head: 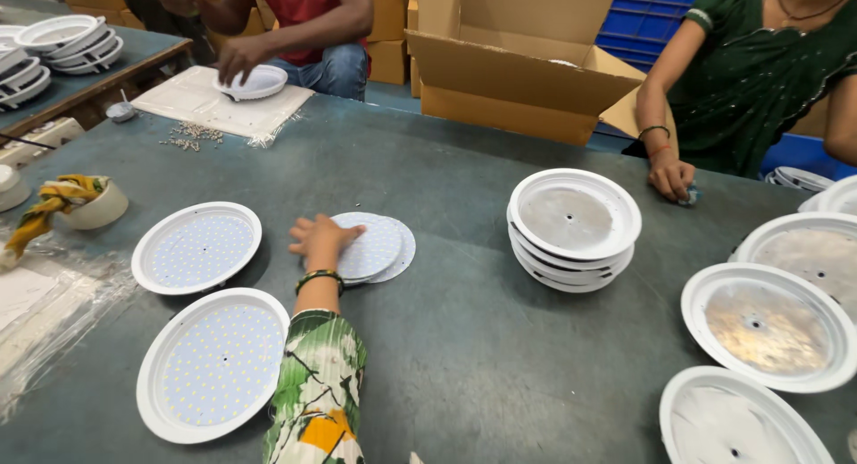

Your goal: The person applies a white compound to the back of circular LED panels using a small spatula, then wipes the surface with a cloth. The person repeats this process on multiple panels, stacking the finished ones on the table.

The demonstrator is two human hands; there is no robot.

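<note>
White discs (379,247) under left hand (320,239)

fitted light housings (196,247): 2 | loose LED discs (379,248): one small pile | empty housings (766,326): 3 single, 1 stack | cardboard box (518,75): 1

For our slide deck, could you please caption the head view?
Left hand rests on stacked round LED boards beside two fitted white housings.
</note>
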